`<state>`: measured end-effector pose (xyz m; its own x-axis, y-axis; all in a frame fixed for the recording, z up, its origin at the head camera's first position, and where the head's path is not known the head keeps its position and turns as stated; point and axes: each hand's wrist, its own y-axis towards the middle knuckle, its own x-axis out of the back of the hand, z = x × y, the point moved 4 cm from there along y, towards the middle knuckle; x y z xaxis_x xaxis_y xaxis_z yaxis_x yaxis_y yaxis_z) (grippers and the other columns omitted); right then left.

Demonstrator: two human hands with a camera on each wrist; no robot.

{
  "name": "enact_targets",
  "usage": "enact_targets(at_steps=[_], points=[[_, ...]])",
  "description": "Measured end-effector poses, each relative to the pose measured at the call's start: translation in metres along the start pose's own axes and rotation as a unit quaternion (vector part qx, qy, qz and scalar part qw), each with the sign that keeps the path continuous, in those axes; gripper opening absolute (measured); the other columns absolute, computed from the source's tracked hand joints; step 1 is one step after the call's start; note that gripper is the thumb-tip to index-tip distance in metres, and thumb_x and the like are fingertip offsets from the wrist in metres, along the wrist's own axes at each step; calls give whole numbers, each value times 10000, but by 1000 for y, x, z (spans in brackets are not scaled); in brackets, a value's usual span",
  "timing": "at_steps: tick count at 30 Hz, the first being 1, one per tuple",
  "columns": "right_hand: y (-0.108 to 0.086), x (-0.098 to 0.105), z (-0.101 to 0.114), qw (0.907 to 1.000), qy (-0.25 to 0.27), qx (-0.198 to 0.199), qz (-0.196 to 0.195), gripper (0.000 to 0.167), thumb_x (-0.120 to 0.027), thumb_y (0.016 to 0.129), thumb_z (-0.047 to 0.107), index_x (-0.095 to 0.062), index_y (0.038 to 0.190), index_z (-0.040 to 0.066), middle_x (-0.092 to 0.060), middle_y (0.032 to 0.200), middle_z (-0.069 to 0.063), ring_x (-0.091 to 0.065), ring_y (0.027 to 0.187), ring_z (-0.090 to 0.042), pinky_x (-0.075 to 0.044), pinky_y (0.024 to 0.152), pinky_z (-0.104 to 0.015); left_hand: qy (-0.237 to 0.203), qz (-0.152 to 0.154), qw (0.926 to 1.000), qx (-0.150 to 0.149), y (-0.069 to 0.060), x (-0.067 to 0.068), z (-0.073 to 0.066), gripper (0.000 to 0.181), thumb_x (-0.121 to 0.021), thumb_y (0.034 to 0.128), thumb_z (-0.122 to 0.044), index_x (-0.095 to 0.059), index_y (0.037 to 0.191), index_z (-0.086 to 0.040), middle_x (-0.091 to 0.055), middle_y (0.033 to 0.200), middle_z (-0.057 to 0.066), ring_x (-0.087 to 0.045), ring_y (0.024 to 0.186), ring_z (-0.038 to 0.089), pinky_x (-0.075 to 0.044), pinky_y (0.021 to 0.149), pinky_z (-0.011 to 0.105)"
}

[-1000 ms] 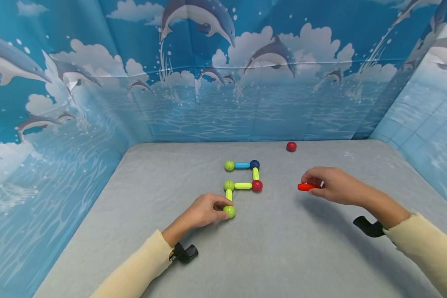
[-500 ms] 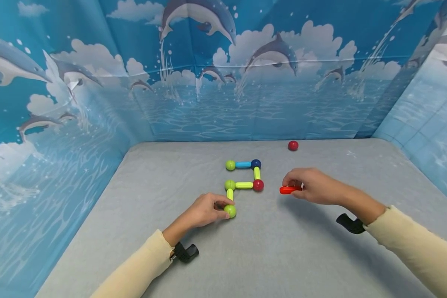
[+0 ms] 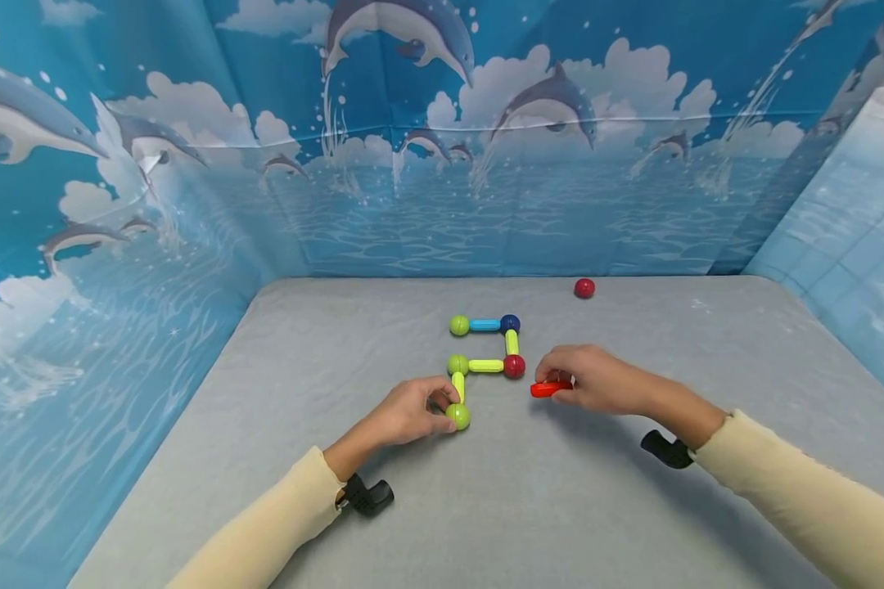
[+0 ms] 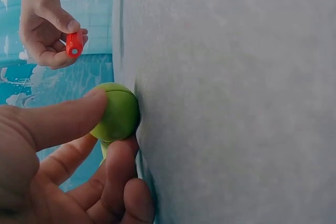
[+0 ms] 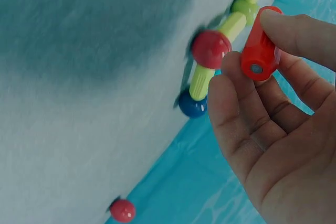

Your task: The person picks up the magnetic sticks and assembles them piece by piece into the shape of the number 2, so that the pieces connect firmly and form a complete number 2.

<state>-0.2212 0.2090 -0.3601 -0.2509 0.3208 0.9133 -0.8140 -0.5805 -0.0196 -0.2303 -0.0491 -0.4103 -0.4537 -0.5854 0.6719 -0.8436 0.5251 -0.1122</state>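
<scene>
A chain of balls and rods lies on the grey table. At its near end my left hand (image 3: 412, 411) pinches a green ball (image 4: 119, 113) between thumb and fingers; a yellow-green rod (image 3: 458, 384) joins it to another green ball (image 3: 457, 365). From there a second rod (image 3: 485, 366) runs right to a red ball (image 3: 514, 366), then a third rod (image 3: 511, 343) leads back to a dark blue ball (image 3: 510, 325). My right hand (image 3: 593, 379) holds a red rod (image 5: 261, 45) above the table, right of the chain. A metal disc shows in the rod's end.
The chain's far end has a blue rod (image 3: 484, 325) and a green ball (image 3: 459, 325). A loose red ball (image 3: 584, 288) sits near the table's back edge. Dolphin-printed curtains (image 3: 442, 213) stand behind and at both sides of the grey table (image 3: 324, 343).
My right hand has carried the red rod leftward, closer to the chain, and lately a little lower. The left hand keeps its hold on the near green ball.
</scene>
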Motion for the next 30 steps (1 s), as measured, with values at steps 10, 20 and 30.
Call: enact_targets(at_steps=[10,20,30], points=[[12,-18,12,9997,118,17,224,249,-770,845,101,-684,1067,176,-649,997,32,-557,891,-111,-519,766,-238,-212,58,9997,94,2,2,-2,227,-799,829,-118,-681,1011,-183,-706,1009,36,-611,894,137,-480,638,262],[32,-37,34,9973,280,656,178,231,-758,859,96,-686,1074,139,-671,940,43,-561,831,-90,-505,763,-231,-168,107,9998,0,3,0,-3,213,-802,817,-89,-669,973,-145,-702,960,30,-604,865,122,-463,672,258],[40,-46,38,9969,522,559,200,218,-747,872,104,-682,1078,130,-662,989,17,-571,876,-121,-504,796,-241,15,159,9999,-25,6,0,-6,193,-805,814,-102,-662,930,-160,-681,928,6,-586,835,122,-457,693,263]])
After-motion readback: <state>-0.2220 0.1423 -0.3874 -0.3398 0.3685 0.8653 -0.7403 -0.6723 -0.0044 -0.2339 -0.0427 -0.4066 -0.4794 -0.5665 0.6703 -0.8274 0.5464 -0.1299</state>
